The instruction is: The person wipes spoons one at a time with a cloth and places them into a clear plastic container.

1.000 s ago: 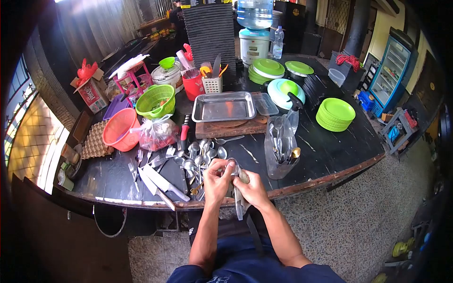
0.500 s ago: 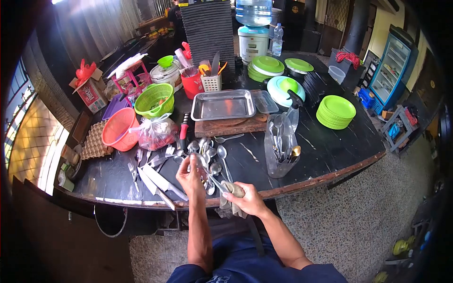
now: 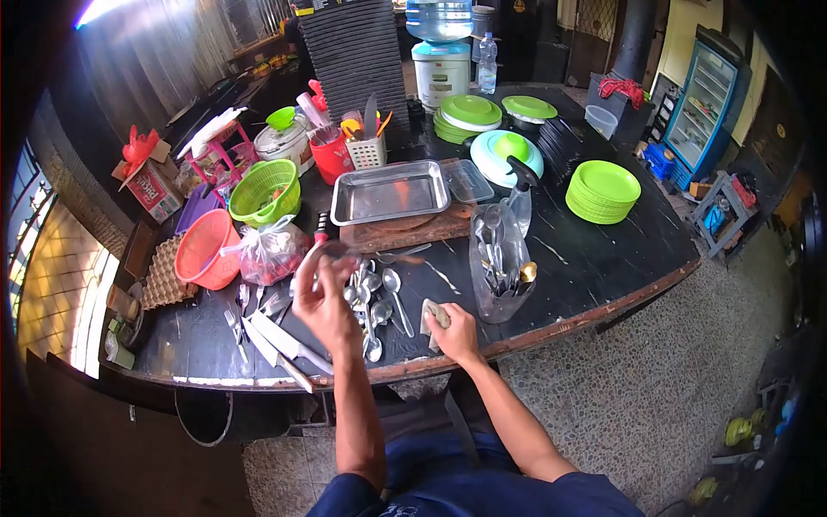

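My left hand (image 3: 327, 314) is raised over the cutlery with its fingers pinched around a spoon (image 3: 341, 257), which is smeared by motion. A folded greyish cloth (image 3: 433, 320) is gripped in my right hand (image 3: 457, 336) near the table's front edge. Below and beside the left hand lies a loose heap of spoons (image 3: 381, 312). To its left are two knives (image 3: 280, 340) with broad blades and several forks (image 3: 233, 323). Beyond my right hand stands a clear plastic container (image 3: 500, 293) holding upright cutlery.
A metal tray (image 3: 389, 194) rests on a wooden board (image 3: 405, 231). Green plates (image 3: 603, 191) are stacked at the right. An orange basin (image 3: 207, 252), a green basket (image 3: 265, 191) and a tied plastic bag (image 3: 271, 252) stand at the left. A water dispenser (image 3: 441, 73) is at the back.
My left hand has moved up and left with the spoon, away from the cloth. My right hand, still holding the cloth, has shifted slightly right and up. The view has turned a little.
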The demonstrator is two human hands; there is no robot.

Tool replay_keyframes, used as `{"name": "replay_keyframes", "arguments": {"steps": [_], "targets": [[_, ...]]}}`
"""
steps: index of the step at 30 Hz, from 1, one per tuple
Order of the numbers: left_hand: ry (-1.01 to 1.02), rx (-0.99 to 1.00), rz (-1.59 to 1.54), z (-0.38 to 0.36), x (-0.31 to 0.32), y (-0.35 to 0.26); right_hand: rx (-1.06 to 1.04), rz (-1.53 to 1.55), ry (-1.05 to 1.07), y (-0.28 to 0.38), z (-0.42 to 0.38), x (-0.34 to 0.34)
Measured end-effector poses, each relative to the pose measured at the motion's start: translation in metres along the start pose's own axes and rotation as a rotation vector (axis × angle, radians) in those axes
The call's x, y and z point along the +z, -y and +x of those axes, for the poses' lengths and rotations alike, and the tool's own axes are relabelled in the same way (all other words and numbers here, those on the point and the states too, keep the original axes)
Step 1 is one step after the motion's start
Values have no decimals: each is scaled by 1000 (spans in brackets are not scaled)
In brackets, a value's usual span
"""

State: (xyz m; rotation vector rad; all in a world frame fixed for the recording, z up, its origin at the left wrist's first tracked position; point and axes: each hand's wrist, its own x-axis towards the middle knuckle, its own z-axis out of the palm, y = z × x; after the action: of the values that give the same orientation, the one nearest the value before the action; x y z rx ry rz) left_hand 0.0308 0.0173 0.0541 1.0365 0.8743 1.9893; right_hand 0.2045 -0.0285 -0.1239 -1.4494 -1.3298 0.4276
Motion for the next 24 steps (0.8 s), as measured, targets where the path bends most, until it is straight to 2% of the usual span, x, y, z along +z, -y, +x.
{"name": "replay_keyframes", "arguments": {"steps": [5,8,13,16,19,23,24], "targets": [[407,93,-31,-12,86,10,-6,1,23,-4,0,-2],[662,93,142,-22,115,39,1,-4,42,0,0,-5],[978,307,509,-34,122,75,-6,16,61,1,2,-5],[1073,262,540,-39,114,87,-5,24,57,1,1,-6],[959,334,405,-40,111,88,11,-4,49,1,1,-5],[723,-76,284,-21,84,112,53,18,48,2,1,-5],[706,-93,467,-11,70,117,46,18,37,1,0,-4]]}}
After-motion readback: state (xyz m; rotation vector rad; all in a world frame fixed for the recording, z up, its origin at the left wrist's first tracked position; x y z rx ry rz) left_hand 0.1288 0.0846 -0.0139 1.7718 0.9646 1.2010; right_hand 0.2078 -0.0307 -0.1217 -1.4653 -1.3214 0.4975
